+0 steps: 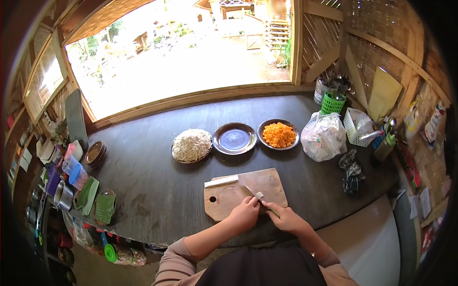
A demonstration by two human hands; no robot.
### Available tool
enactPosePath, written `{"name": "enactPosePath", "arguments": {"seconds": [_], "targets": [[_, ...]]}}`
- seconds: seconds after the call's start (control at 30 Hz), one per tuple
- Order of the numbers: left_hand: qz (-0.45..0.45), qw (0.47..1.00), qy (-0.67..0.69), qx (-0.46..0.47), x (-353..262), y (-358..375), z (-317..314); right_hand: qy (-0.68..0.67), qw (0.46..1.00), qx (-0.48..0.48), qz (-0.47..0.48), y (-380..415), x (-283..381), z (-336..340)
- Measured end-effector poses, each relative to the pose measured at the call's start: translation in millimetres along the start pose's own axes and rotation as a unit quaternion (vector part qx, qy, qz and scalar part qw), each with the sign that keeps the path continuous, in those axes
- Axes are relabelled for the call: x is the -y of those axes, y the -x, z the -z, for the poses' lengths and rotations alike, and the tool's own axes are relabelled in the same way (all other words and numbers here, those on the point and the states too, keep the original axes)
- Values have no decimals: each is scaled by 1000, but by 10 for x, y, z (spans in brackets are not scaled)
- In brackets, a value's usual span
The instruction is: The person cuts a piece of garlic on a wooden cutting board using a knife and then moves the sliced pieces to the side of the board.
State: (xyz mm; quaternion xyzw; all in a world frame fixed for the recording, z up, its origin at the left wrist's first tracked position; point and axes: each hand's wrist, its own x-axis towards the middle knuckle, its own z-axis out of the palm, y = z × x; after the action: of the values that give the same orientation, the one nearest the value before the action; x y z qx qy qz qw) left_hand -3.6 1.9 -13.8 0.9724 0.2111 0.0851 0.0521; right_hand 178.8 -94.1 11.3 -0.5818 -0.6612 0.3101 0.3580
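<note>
Over the near edge of a wooden cutting board (226,202), my right hand (288,220) grips a knife (250,190) by its greenish handle. Its blade points away and to the left across the board. My left hand (244,213) is closed beside the blade, its fingertips at a small pale piece (259,195) that touches the knife. What the fingers pinch is partly hidden. A longer white strip (221,181) lies along the board's far left edge. Behind the board stand a plate of pale shreds (192,145), a dark plate (234,138) and a plate of orange bits (279,135).
A filled plastic bag (324,137), a green basket (333,103), a white basket (359,127) and a dark patterned cloth (351,171) sit on the right. Stacked small plates (96,153), a metal pot (64,196) and banana-leaf pieces (105,207) line the left. A window opening lies beyond the table.
</note>
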Motion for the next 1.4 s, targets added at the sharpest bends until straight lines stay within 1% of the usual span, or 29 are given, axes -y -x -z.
{"name": "enactPosePath", "arguments": {"seconds": [0.07,0.1,0.17,0.2,0.27,0.3,0.37,0.4,0.47,0.6,0.67,0.7,0.77,0.9,0.97,1.1,1.17,1.2,1.27,1.3,1.37,1.4], "targets": [[13,1000,18,22,-12,-1,28,7,999,12,-48,91,60,49],[13,999,19,22,-22,-10,70,7,999,12,-48,128,79,73],[-25,995,-48,81,-41,-32,152,-6,995,30,-92,197,110,116],[-26,995,-48,82,-41,-28,131,-7,995,30,-93,227,133,133],[-2,999,-18,29,-22,-11,44,-6,993,33,-115,258,164,156],[-3,999,-18,30,-7,-1,-34,-7,993,33,-115,261,157,150],[-14,997,-46,-67,22,13,-175,7,994,27,-102,259,132,119],[-15,997,-46,-66,4,11,-111,6,994,26,-102,247,113,91],[-38,996,-79,-11,-29,8,38,10,999,-12,-39,199,65,15],[-49,996,-75,-12,-5,8,10,11,999,-11,-30,37,43,-36],[-13,1000,-17,-16,14,14,-71,-4,999,6,-53,-26,81,-25],[-12,1000,-17,-17,12,16,-59,-4,999,7,-52,-26,100,-11],[-39,998,-33,-24,23,17,-20,-8,997,20,-71,-22,139,20],[-19,999,-19,-17,12,13,-12,-12,999,4,-38,105,85,74],[-34,998,-54,-15,-8,9,33,-14,991,46,-121,183,214,170],[-20,998,-36,-45,20,10,-94,-19,994,35,-99,279,177,198],[-30,997,-52,-52,27,14,-94,-23,983,73,-169,277,241,242],[-32,997,-52,-51,19,12,-63,-23,983,72,-170,279,231,230],[-45,996,-75,-25,-2,2,26,-9,992,44,-121,269,184,187],[-45,996,-75,-25,-3,-1,36,-10,992,43,-122,255,154,162],[-47,995,-80,-28,-11,7,35,-8,998,10,-58,228,93,99],[-48,995,-80,-27,-10,12,16,-9,998,10,-59,201,90,80]]}}
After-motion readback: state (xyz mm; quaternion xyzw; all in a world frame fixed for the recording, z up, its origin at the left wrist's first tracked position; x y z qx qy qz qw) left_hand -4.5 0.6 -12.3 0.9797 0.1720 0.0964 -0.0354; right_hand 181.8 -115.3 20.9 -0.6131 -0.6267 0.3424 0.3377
